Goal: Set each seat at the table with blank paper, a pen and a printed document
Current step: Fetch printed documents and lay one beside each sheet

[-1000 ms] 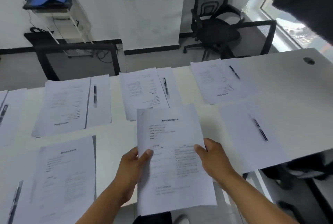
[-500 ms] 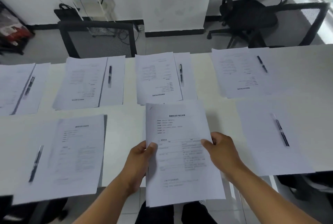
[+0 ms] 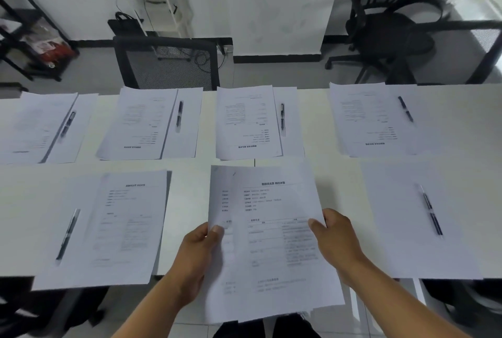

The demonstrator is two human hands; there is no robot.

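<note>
Over the desk's (image 3: 339,174) near edge, left hand (image 3: 198,253) and right hand (image 3: 336,240) pinched the printed documents (image 3: 271,229); peeling one sheet cleanly onto the near-right blank paper (image 3: 402,229) beside its pen (image 3: 430,210) seemed best.

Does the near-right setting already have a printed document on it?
No: the near-right blank sheet carries only a pen, and both hands hold printed documents.
</note>
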